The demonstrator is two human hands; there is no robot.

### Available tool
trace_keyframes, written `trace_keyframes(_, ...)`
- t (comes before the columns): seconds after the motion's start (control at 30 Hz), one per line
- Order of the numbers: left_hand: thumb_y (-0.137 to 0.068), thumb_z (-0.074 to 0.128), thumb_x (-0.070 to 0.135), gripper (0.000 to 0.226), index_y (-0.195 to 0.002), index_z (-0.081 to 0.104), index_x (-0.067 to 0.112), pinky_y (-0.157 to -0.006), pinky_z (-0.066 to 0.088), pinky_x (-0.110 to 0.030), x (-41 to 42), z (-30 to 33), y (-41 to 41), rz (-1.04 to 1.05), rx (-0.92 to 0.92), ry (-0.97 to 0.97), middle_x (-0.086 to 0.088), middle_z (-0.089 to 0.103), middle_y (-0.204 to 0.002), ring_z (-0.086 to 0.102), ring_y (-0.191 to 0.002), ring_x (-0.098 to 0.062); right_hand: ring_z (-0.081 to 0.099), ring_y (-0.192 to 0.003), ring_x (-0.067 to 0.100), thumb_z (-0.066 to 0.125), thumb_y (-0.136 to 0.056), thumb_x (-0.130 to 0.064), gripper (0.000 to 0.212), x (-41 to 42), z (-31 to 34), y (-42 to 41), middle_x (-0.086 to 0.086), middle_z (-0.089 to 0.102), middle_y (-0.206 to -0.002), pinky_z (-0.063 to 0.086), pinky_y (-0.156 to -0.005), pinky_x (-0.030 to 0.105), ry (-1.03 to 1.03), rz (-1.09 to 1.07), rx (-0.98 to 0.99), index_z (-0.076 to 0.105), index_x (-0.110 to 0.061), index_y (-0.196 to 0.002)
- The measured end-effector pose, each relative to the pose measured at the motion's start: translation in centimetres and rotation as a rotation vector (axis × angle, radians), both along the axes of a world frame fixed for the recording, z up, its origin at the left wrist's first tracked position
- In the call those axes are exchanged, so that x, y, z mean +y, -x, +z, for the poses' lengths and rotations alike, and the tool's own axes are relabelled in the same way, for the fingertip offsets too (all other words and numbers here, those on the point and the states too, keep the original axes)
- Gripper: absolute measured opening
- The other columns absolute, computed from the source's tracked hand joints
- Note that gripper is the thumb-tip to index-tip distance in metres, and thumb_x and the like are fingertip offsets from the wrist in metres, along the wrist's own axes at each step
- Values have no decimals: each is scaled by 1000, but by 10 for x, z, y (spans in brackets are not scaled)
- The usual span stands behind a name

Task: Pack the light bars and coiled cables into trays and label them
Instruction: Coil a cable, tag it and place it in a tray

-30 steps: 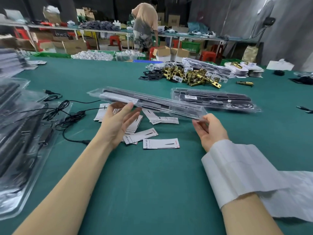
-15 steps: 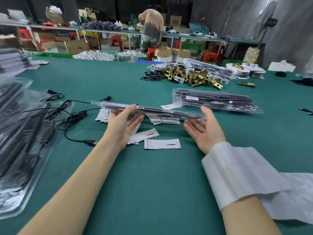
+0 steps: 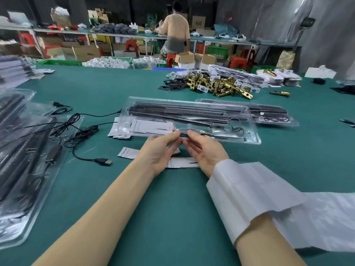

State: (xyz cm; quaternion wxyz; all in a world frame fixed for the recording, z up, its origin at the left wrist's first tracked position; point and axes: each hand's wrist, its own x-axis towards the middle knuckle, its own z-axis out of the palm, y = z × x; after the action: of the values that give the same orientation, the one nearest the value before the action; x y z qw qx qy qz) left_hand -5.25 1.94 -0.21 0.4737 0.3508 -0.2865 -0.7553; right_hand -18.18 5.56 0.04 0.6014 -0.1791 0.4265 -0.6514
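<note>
Pinching the near rim of a clear tray of black light bars, both hands.

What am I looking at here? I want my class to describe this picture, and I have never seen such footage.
No machine: a person wears a camera on the head, looking down at their own bare arms. The left hand and right hand pinch the near edge of a clear plastic tray holding black light bars and a paper label. On the green table lie more labels, loose black cables, another packed tray and a heap of brass parts. Another worker stands behind.
</note>
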Motion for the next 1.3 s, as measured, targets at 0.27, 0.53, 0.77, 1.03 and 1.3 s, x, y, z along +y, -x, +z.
trace_keyframes(0.27, -91, 60, -7, 8, -86, 67, -6, -69, 61, -21, -2, 18, -12, -68, -166, -11, -11, 69, -73, 67, -70, -17, 73, -72, 19, 64, -92, 4, 13, 1, -1, 1, 14, 74, -88, 59, -65, 24, 86, 35, 0, 64, 4, -105)
trace_keyframes(0.53, -85, 63, -14, 10, -94, 66, -12, -64, 60, -20, 1, 8, -1, 78, -192, 2, -13, 70, -75, 67, -63, -17, 68, -71, 16, 72, -89, -10, 9, 3, -1, -4, 12, 70, -91, 59, -66, 22, 47, 26, -13, 69, -4, -95)
trace_keyframes(0.77, -87, 67, 3, 1, -88, 67, 3, -90, 56, -34, 2, 10, -5, -30, 97, 21, -11, 67, -86, 65, -83, -21, 62, -62, 7, 74, -87, -9, 18, 1, 1, -6, 1, 69, -82, 49, -63, 21, 43, -79, -63, 63, -13, -101)
trace_keyframes(1.03, -88, 67, 11, 11, -84, 57, 12, -65, 52, -33, -2, 14, -3, 255, 254, -165, -5, 59, -74, 56, -68, -20, 65, -71, 13, 73, -85, -3, 16, -1, -1, -9, 3, 70, -79, 54, -66, 25, 18, -63, -13, 63, -11, -95)
trace_keyframes(1.3, -91, 60, 11, 17, -76, 53, 15, -57, 45, -29, -8, 15, -3, 287, 163, -130, -1, 57, -63, 52, -58, -15, 65, -71, 12, 73, -85, -5, 17, 0, -2, -11, 4, 70, -81, 54, -64, 24, 11, -42, 27, 63, -11, -98)
